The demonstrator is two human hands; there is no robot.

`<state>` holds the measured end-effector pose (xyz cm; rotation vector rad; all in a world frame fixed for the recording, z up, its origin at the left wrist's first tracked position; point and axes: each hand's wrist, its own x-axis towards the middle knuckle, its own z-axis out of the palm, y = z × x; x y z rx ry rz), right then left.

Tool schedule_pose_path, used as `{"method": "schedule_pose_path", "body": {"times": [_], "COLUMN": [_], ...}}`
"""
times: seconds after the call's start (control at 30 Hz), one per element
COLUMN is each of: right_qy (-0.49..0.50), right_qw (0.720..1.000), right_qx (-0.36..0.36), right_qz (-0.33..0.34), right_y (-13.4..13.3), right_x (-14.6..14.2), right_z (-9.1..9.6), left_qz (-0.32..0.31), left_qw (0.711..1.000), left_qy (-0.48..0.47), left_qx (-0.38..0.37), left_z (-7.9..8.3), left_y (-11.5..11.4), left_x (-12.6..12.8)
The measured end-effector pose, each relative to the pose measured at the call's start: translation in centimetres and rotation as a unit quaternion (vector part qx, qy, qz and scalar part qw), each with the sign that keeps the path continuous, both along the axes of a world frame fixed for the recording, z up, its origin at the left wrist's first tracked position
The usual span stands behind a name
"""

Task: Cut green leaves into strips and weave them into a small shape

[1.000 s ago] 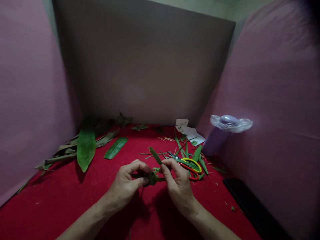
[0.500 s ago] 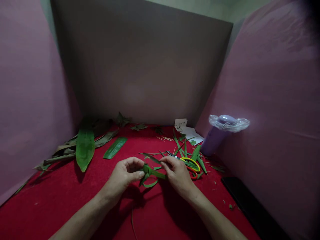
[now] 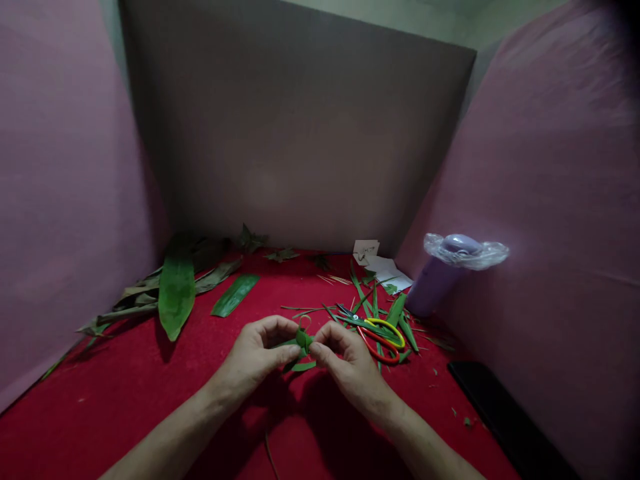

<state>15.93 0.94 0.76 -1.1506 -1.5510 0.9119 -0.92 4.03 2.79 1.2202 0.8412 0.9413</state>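
Observation:
Between my two hands is a small folded piece of green leaf strips [image 3: 303, 339], with a thin curled loop standing up from its top and a strip end hanging below. My left hand [image 3: 263, 347] pinches it from the left between thumb and fingers. From the right, my right hand [image 3: 343, 353] pinches its other side, with the fingertips of both hands close together. Scissors with red and yellow handles [image 3: 383, 337] lie just beyond my right hand, on top of cut green strips [image 3: 397, 310].
Broad green leaves [image 3: 176, 293] and dried leaves [image 3: 135, 300] lie at the left; a cut leaf piece [image 3: 235, 295] is nearby. A purple bottle with plastic wrap [image 3: 435, 283], white papers [image 3: 387, 270] and a black flat object [image 3: 500, 413] stand or lie rightward. Pink and grey walls enclose the red cloth [image 3: 125, 393].
My right hand has moved left against the folded leaf piece, and its long strip no longer shows stretched between the hands. The view has shifted slightly.

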Motion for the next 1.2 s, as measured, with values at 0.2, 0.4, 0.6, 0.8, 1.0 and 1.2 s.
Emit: {"method": "schedule_pose_path", "body": {"times": [0.2,0.4,0.6,0.8,1.0,1.2], "right_qy": [0.002,-0.006,-0.025,0.044,0.112,0.134], "right_qw": [1.000,0.999,0.999,0.998,0.990,0.985], "right_qx": [-0.015,-0.030,-0.001,-0.030,-0.073,-0.092], "right_qz": [0.014,0.027,0.024,0.032,0.044,0.061], "right_y": [-0.5,-0.4,-0.5,-0.4,0.1,0.1], "right_x": [-0.1,-0.1,-0.4,-0.6,-0.6,-0.6], "right_z": [0.2,0.1,0.5,0.5,0.2,0.1], "left_qz": [-0.016,0.008,0.006,0.008,-0.025,-0.028], "left_qw": [1.000,1.000,0.999,0.999,0.999,0.999], "left_qy": [0.026,0.011,-0.020,-0.028,-0.032,-0.023], "left_qx": [0.008,-0.006,-0.028,-0.039,-0.027,-0.036], "left_z": [-0.3,-0.2,-0.6,-0.7,-1.1,-1.1], "left_y": [0.0,-0.4,-0.4,-0.4,-0.2,-0.3], "left_x": [0.3,0.3,0.3,0.5,0.5,0.4]}}
